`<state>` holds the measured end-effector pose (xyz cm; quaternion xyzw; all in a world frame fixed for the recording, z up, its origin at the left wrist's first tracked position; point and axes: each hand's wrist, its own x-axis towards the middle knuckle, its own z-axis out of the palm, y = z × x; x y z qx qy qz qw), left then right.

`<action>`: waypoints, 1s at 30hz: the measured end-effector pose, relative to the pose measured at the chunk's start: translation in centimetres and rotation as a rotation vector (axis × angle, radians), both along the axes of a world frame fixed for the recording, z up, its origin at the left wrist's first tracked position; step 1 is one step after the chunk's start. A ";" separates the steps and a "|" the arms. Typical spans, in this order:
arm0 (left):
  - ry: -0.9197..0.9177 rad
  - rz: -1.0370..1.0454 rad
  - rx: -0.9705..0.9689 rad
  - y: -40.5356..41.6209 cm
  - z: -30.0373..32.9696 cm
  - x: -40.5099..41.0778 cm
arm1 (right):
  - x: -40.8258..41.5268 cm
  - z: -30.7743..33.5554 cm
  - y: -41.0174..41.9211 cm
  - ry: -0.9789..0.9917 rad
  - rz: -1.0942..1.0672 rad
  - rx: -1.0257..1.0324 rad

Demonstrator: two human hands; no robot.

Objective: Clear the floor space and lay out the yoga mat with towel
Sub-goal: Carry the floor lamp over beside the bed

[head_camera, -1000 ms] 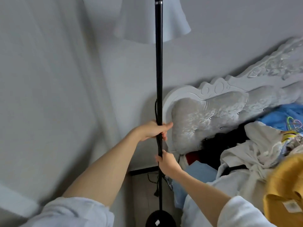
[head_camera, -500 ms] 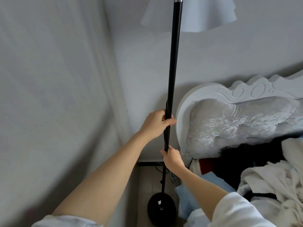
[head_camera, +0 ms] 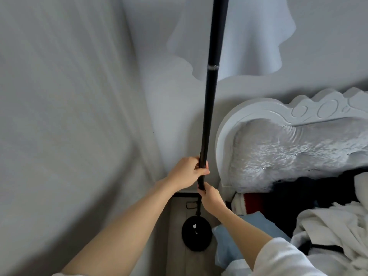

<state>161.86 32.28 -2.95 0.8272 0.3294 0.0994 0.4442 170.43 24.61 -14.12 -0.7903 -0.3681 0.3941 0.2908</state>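
Two hands clenched round lamp pole [head_camera: 209,108]: left hand [head_camera: 189,172] above right hand [head_camera: 211,198].

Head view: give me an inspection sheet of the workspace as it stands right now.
Surface: a narrow strip of pale wood floor shows between the curtain and the bed.
Job's things: no yoga mat or towel seen; the black floor lamp pole is being held, its round base low over or on the floor, cannot tell which.
Clutter: clothes and bedding heaped on the bed.
Grippers: left hand closed on the pole, right hand closed on it just below.
Cables: a black cord loops near the pole's foot.
Surroundings: white curtain, grey wall, padded white headboard, white lampshade.
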 end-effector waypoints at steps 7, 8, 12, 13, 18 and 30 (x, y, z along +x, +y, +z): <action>0.056 -0.097 0.027 0.8 1.4 0.7 | 1.5 1.5 0.1 0.071 0.079 0.018; 0.040 -0.094 0.044 0.9 1.7 0.8 | 1.7 1.8 0.0 0.074 0.083 0.034; -0.094 0.022 0.134 0.8 3.2 1.2 | 2.3 3.4 0.0 0.059 0.060 0.107; -0.134 0.066 0.170 0.7 3.6 1.4 | 2.3 3.9 0.1 0.062 0.045 0.130; -0.374 0.353 0.211 0.1 5.9 2.9 | 2.2 7.6 1.7 0.088 -0.035 0.281; -0.310 0.130 0.121 0.2 8.1 0.7 | 0.6 9.0 0.8 -0.092 -0.082 0.304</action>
